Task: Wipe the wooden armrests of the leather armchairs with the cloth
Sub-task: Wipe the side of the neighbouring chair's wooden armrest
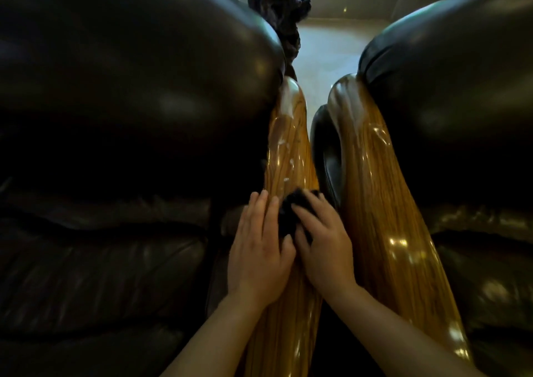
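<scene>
Right hand (323,241) curled in a narrow grip over a dark cloth (288,218), fingers bent across its near and right side, bundle pressed down onto wood. Left hand (256,249) flat and mostly open, fingers extended together, palm resting on the same wood just left of the cloth and touching its edge; no grasp of its own seen, more a steadying press.

Cloth bunched small, about midway along the left wooden armrest (285,151), the one belonging to the left leather armchair (129,102). Pale streaks and droplets noted on this armrest beyond the cloth, toward its far rounded end; cannot tell whether moisture, polish or glare.

Judged step: wiping of the left armrest in progress, roughly half its length covered at best. Next move calls for a push of the cloth away toward the far end, pressure kept even, curved sides followed as well as the top, streaks taken up.

Right wooden armrest (383,203) just beside, separated by a narrow dark gap, attached to the right leather armchair (450,88); glossy, with similar pale marks near its far end, judged not yet attended to. Dark carved object (279,4) standing on pale floor (326,56) between the chairs at the far side; nature unclear.
</scene>
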Motion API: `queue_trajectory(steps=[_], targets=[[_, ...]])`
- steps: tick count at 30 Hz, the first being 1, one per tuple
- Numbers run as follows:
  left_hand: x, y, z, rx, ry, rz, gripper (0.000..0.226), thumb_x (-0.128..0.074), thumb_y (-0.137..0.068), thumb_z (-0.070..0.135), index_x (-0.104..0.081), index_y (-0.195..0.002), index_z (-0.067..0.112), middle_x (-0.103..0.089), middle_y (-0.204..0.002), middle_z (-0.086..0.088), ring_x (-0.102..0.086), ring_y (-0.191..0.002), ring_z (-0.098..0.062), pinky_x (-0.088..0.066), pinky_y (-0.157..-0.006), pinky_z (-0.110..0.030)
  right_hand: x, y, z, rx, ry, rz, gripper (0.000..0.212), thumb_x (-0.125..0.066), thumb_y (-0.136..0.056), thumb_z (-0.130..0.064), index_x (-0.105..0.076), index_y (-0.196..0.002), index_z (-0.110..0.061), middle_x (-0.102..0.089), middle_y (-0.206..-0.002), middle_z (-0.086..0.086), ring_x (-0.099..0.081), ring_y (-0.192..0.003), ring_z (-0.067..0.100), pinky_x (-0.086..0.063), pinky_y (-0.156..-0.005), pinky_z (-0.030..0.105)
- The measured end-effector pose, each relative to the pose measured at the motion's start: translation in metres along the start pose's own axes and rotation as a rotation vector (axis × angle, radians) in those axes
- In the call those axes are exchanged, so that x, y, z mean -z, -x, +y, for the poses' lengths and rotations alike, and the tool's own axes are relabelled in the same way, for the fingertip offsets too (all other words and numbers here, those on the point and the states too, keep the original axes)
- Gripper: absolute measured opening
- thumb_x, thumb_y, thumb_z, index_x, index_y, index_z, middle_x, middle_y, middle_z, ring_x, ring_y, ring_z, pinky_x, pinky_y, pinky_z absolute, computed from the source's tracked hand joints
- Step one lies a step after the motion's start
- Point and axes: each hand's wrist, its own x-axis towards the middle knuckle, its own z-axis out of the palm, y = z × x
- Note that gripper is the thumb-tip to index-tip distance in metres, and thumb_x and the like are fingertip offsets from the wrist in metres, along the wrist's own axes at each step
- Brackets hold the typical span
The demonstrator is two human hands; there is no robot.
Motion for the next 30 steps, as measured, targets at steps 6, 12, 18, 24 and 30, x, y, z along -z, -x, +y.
queue_trajectory(steps=[6,12,18,24,30], targets=[[-0.015,-0.005,0.003,-0.022,0.016,0.02,0.059,-0.034,-0.096,0.033,-0.019,-0.151,0.018,-0.022,-0.16,-0.004,-0.013,-0.149,-0.013,-0.031,-0.116,-0.041,0.004,-0.033,0.013,0.285,0.114,-0.164,0.038,-0.055,-0.094,-0.02,-0.059,-0.131,-0.024,-0.039,-0.154,-0.004,-0.019,-0.15,0.019,-0.023,-0.12,0.048],[-0.015,-0.004,0.002,-0.006,-0.036,0.039,0.059,-0.04,-0.092,0.031,-0.028,-0.148,0.015,-0.032,-0.155,-0.005,-0.012,-0.145,-0.009,-0.027,-0.115,-0.039,0.018,-0.013,0.034,0.359,0.04,-0.225,0.037,-0.058,-0.093,-0.019,-0.061,-0.129,-0.021,-0.044,-0.15,-0.003,-0.023,-0.149,0.018,-0.031,-0.117,0.047],[-0.017,-0.006,0.0,-0.008,-0.093,0.015,0.055,-0.039,-0.092,0.032,-0.035,-0.145,0.014,-0.036,-0.154,-0.007,-0.018,-0.146,-0.015,-0.023,-0.115,-0.04,-0.002,-0.047,0.006,-0.136,-0.105,-0.008,0.041,-0.053,-0.096,-0.025,-0.053,-0.137,-0.026,-0.033,-0.153,-0.015,-0.021,-0.145,0.004,-0.028,-0.116,0.032],[-0.018,-0.007,0.002,-0.01,-0.132,-0.001,0.052,-0.039,-0.093,0.034,-0.041,-0.141,0.014,-0.038,-0.152,-0.008,-0.022,-0.145,-0.017,-0.029,-0.114,-0.042,-0.001,-0.044,0.01,-0.216,-0.15,-0.021,0.045,-0.048,-0.097,-0.032,-0.045,-0.142,-0.03,-0.036,-0.153,-0.008,-0.035,-0.14,0.012,-0.037,-0.11,0.031],[-0.018,-0.008,0.0,-0.014,-0.132,-0.013,0.052,-0.039,-0.094,0.033,-0.04,-0.142,0.014,-0.036,-0.154,-0.008,-0.023,-0.146,-0.018,-0.033,-0.113,-0.045,-0.003,-0.092,0.008,-0.128,-0.035,-0.044,0.043,-0.053,-0.097,-0.021,-0.049,-0.14,-0.022,-0.035,-0.155,-0.005,-0.032,-0.143,0.017,-0.035,-0.114,0.039]])
